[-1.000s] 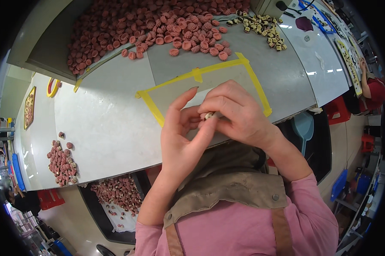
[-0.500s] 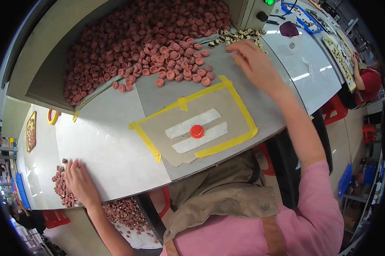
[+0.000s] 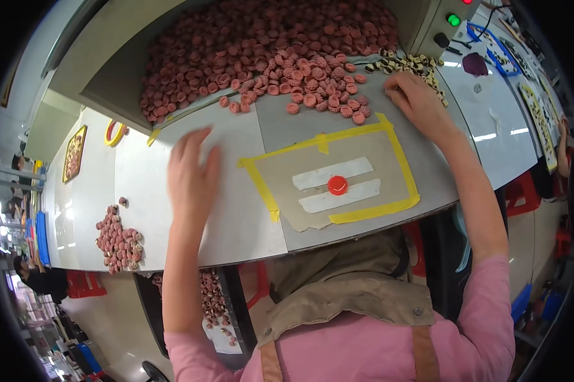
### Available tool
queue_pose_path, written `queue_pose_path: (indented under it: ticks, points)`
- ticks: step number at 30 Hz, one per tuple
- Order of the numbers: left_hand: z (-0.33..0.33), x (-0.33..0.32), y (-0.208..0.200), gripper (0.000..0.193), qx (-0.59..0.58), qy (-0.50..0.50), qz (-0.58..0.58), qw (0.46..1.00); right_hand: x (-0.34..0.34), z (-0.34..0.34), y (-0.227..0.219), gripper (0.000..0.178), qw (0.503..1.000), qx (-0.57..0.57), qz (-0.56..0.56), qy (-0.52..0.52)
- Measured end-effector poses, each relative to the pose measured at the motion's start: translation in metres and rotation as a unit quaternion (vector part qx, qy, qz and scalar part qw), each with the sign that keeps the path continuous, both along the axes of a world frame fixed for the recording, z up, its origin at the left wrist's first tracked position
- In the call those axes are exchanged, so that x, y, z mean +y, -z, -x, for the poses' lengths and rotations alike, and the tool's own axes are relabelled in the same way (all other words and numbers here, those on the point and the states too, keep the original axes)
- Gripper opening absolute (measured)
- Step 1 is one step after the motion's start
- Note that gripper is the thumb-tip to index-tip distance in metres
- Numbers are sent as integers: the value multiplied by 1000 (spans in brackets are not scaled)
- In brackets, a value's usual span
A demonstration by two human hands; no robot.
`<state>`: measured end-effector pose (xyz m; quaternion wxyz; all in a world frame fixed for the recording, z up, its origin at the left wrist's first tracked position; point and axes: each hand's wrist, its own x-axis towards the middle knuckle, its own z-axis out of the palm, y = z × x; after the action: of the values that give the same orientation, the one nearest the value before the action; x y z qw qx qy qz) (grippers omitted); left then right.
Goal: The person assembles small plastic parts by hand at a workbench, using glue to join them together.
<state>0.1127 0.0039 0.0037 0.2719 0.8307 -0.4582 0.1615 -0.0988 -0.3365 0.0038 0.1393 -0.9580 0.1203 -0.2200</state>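
My left hand (image 3: 194, 172) is raised over the white tabletop, blurred by motion, with its thumb apart from its fingers and nothing visible in it. At the far right of the work area my right hand (image 3: 417, 105) has its fingers curled toward the thumb; whatever they hold, if anything, is hidden. Beside it lie small cream-and-black pieces (image 3: 420, 65). A large heap of pink, bumpy, cup-shaped pieces (image 3: 312, 79) spills toward me. A red round piece (image 3: 338, 185) sits between two white strips (image 3: 334, 172) on a beige sheet (image 3: 382, 156) edged with yellow tape.
A smaller pile of pink-and-cream pieces (image 3: 118, 242) lies near the table's left front edge. Under the table, an open drawer (image 3: 226, 299) holds similar pieces. A yellow tape roll (image 3: 113, 132) stands far left. The machine housing (image 3: 118, 89) walls in the heap. Co-workers sit on both sides.
My left hand has left the small pile at left and moved right and away from me. My right hand stays by the cream-and-black pieces, its fingers more curled. The whole view has shifted.
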Motion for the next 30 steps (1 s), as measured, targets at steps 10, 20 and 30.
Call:
queue_pose_path:
  ticks: [10,20,30]
  points:
    - [-8,-47,13,22,184,26,67,980,75,31,-9,13,987,55,-96,-114]
    - [78,-21,-9,25,474,94,183,856,79,44,-3,31,989,65,-96,-96]
    - [115,-12,3,33,735,115,274,609,93,34,-20,16,983,87,-135,-88]
